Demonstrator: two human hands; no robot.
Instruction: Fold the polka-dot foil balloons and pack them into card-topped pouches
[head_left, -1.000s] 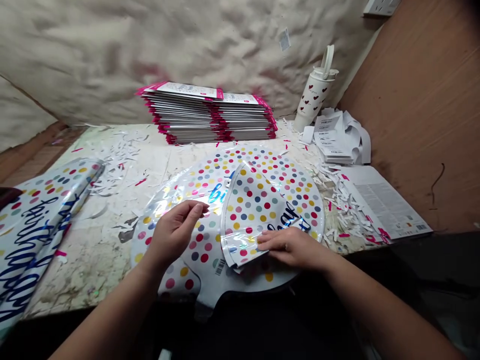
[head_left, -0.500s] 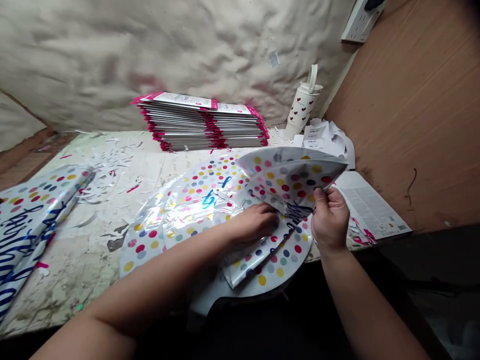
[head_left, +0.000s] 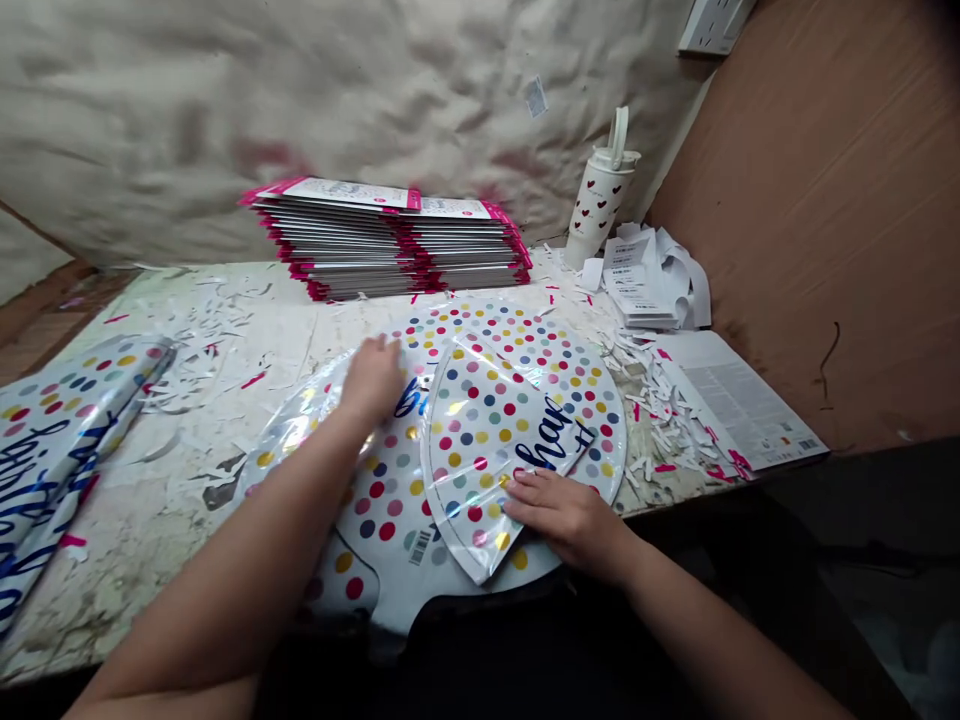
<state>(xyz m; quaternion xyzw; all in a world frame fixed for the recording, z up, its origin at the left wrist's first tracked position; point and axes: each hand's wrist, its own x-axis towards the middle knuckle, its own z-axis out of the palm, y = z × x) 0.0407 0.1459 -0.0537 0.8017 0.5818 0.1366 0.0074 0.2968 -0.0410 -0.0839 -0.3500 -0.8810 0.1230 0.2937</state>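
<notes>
Pressing down now, we've got the folded flap (head_left: 487, 450) of the polka-dot foil balloon (head_left: 386, 500) back flat on the desk (head_left: 150, 520), our right hand (head_left: 566, 517) open on its lower edge, gripping nothing; our left hand (head_left: 373, 378) lies open on the balloon too.
</notes>
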